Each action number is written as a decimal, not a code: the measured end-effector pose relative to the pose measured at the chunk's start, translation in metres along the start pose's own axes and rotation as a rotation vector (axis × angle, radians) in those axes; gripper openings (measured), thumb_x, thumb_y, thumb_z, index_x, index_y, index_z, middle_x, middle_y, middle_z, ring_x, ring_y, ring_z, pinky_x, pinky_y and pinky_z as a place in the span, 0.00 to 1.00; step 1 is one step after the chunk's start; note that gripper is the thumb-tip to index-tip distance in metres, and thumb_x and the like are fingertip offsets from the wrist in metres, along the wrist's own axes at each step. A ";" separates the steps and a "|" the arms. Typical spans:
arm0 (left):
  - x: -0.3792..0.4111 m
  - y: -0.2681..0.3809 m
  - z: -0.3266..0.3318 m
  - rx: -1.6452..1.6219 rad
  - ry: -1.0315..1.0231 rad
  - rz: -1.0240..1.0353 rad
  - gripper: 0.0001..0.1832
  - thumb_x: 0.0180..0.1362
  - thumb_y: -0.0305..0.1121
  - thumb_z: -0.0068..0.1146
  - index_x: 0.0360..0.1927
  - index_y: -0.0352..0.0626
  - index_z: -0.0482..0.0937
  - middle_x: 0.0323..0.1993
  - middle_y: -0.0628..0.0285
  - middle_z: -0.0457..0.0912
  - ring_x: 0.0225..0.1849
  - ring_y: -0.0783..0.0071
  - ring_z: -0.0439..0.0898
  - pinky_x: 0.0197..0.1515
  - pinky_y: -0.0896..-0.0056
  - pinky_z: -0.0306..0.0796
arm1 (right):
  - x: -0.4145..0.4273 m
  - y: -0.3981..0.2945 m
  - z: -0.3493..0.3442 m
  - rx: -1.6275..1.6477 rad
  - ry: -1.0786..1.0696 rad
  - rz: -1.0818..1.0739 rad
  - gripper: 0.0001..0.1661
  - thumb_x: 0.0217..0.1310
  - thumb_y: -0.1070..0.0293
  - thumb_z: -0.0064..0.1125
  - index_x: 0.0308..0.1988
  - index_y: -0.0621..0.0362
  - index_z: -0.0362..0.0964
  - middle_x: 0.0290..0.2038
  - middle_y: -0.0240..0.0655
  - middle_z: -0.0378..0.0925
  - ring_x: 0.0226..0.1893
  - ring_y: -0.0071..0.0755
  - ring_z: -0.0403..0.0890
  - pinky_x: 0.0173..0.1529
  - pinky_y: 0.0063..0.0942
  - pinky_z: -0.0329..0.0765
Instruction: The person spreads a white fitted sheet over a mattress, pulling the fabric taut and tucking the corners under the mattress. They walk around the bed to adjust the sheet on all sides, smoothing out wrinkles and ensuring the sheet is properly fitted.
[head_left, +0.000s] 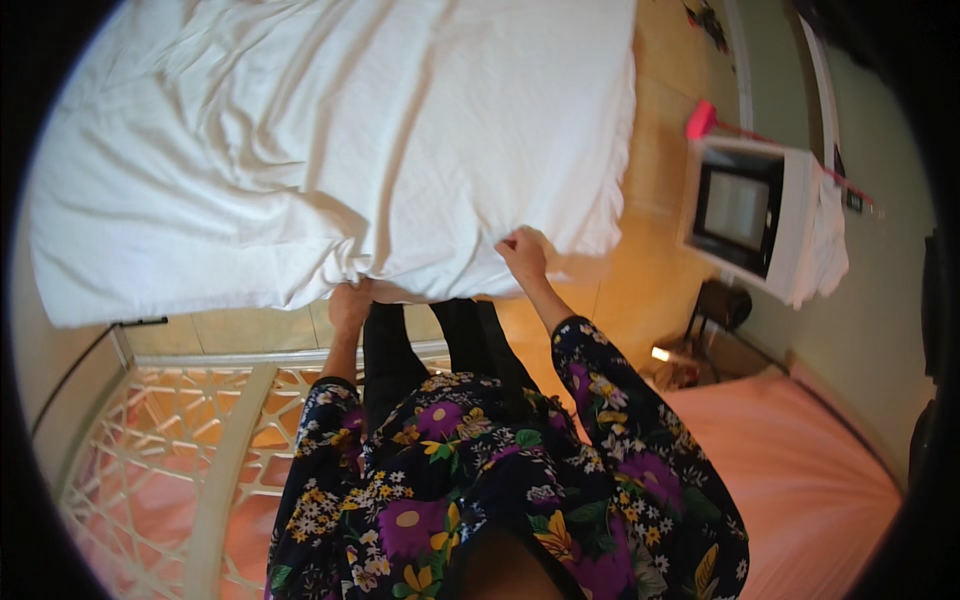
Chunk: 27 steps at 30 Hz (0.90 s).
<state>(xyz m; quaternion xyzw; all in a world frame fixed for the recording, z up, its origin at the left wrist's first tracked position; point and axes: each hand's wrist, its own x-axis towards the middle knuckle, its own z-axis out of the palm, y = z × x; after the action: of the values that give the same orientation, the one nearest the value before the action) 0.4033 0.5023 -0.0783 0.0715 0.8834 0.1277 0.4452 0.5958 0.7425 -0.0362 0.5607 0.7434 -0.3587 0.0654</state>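
Observation:
A wrinkled white bed sheet (465, 135) covers the bed that fills the upper left and middle. At its near edge my left hand (350, 304) grips the bunched cloth, its fingertips partly hidden by folds. Farther right, my right hand (523, 253) pinches the same sheet with curled fingers, a little in from the edge. Folds run across the sheet from the left hand towards the far side. Near the right corner the cloth hangs in small ripples.
A white cabinet with a dark-framed door (739, 214) stands right, a red-handled tool with a pink head (701, 120) beside it. A pink-covered surface (780, 450) lies lower right. A cream lattice partition (232, 465) is lower left. Tan floor (660, 150) shows beside the bed.

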 end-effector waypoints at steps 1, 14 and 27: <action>0.005 -0.003 0.002 -0.033 0.026 0.039 0.23 0.43 0.50 0.48 0.20 0.34 0.73 0.15 0.53 0.73 0.18 0.63 0.72 0.24 0.65 0.65 | 0.001 0.003 -0.002 -0.011 0.023 -0.024 0.12 0.37 0.63 0.56 0.21 0.60 0.67 0.20 0.36 0.70 0.23 0.33 0.72 0.29 0.27 0.68; 0.019 -0.008 0.002 -0.106 -0.050 0.039 0.21 0.46 0.45 0.48 0.20 0.32 0.70 0.11 0.57 0.71 0.10 0.71 0.71 0.13 0.73 0.63 | -0.005 0.016 0.006 0.159 0.014 -0.149 0.10 0.36 0.71 0.55 0.24 0.59 0.63 0.22 0.36 0.68 0.25 0.32 0.72 0.30 0.25 0.68; -0.029 0.019 0.046 -0.637 0.033 -0.378 0.22 0.48 0.54 0.41 0.34 0.45 0.67 0.29 0.63 0.73 0.28 0.72 0.72 0.25 0.69 0.64 | 0.060 0.112 -0.107 -0.057 0.432 -0.071 0.11 0.35 0.64 0.57 0.22 0.56 0.65 0.24 0.37 0.70 0.27 0.40 0.70 0.30 0.34 0.67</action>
<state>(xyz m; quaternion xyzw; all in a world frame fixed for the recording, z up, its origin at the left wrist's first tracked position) 0.4576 0.5211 -0.0769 -0.2372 0.8039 0.3129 0.4467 0.7054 0.8676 -0.0394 0.5959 0.7693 -0.2111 -0.0924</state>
